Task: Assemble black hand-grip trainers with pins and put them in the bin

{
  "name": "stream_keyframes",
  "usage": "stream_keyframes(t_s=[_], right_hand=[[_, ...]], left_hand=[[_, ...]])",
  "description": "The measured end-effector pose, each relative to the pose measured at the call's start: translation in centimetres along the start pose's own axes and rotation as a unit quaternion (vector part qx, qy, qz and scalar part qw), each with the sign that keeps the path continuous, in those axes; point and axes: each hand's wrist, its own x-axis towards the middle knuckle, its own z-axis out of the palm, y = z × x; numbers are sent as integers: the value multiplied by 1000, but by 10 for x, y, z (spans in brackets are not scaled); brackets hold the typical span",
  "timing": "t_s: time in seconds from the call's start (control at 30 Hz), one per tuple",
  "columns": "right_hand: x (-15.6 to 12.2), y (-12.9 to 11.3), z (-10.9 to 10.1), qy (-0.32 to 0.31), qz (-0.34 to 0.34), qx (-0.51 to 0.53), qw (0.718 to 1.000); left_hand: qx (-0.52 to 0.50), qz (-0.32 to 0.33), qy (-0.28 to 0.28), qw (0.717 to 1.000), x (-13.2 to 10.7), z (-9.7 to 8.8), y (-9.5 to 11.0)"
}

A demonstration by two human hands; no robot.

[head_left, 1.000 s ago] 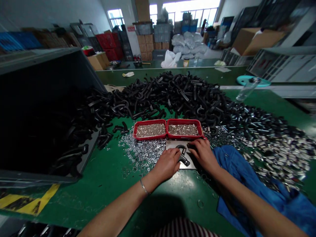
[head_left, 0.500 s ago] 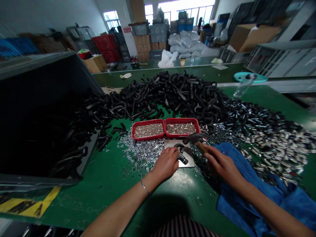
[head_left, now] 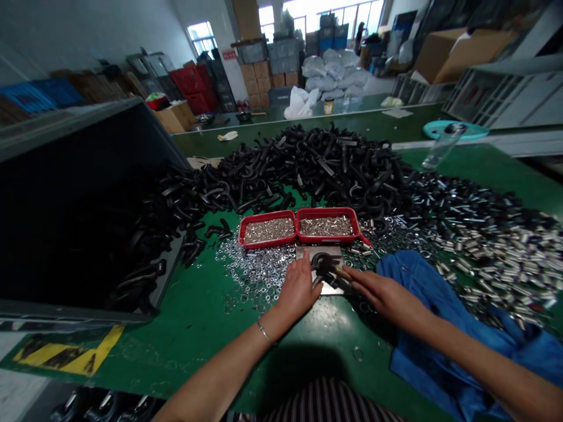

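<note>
A small metal plate (head_left: 335,252) lies on the green table just in front of two red trays. On it sits a black curved part (head_left: 322,260). My left hand (head_left: 299,288) rests at the plate's left edge, fingers closed against the part and steadying it. My right hand (head_left: 379,295) is closed on a hammer (head_left: 339,271) with a wooden handle. The hammer's dark head is down on the part.
The red trays (head_left: 268,230) hold small silver pieces. Loose washers (head_left: 248,272) lie to the left, and a big heap of black curved parts (head_left: 316,164) behind. Silver-and-black sleeves (head_left: 484,234) and a blue cloth (head_left: 422,281) are on the right. A large dark crate (head_left: 79,205) stands left, a clear bottle (head_left: 442,146) far right.
My right hand picked up the hammer, raised it over the plate, and has now brought its head down onto the black part. My left hand stayed on the part.
</note>
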Motion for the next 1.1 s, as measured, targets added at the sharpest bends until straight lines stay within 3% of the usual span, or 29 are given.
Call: stream_keyframes(t_s=[0.1,0.23,0.33,0.43,0.5,0.57,0.7,0.8,0.93,1.1], right_hand=[[-9,8,1,7,106,103,989],[-42,24,5,52,267,230,934],[-59,43,-2,81,241,152,955],[-47,66,-21,135,157,-19,978],[-21,79,-35,145,145,-82,975],[14,88,-43,124,156,-124,972],[84,90,-39,31,236,-212,948],[109,90,-36,-4,289,-236,928],[102,96,-54,0,305,-230,924],[71,101,-84,118,295,-139,938]], left_hand=[[3,5,-7,1000,2,-4,2],[-98,-7,-32,995,11,-19,-1],[-254,-87,-63,961,23,-27,-11],[-249,-112,-16,962,30,-27,-26],[-178,-87,21,980,28,-24,-32],[-130,-62,20,989,19,-20,-31],[-60,-66,-8,996,3,-8,-9],[-22,-83,-18,996,7,-2,6],[-13,-83,-58,995,20,-10,5],[-22,-42,-122,991,24,-22,-9]])
